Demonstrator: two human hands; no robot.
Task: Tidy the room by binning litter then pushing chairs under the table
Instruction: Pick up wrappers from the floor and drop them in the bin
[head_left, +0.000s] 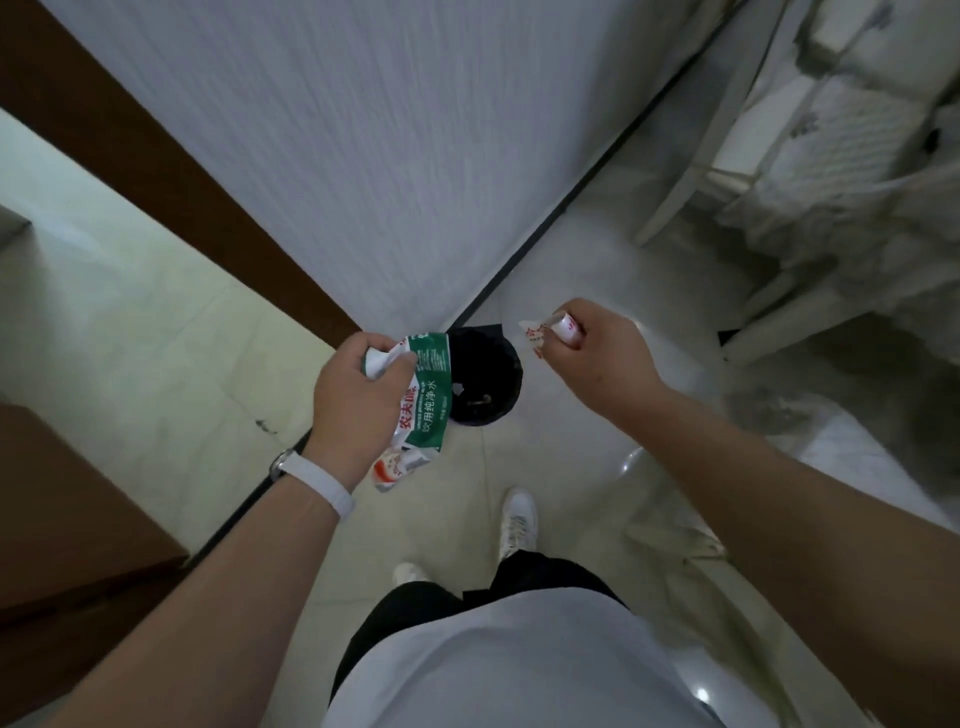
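Observation:
My left hand (358, 400) grips a crumpled green and white bottle label (428, 402), with a red and white wrapper (397, 467) hanging below it. These hang just left of a round black bin (488, 374) that stands on the floor by the wall corner. My right hand (597, 353) pinches a small white and red scrap of wrapper (545, 332), held just above and to the right of the bin's rim. Inside the bin I see a small pale bit and a dark object.
A white wall (389, 130) with a dark skirting runs behind the bin. A brown door frame (171, 182) lies to the left. At the upper right stand pale chairs (779, 208) with patterned cushions. My feet in white shoes (517, 519) are on glossy tiles.

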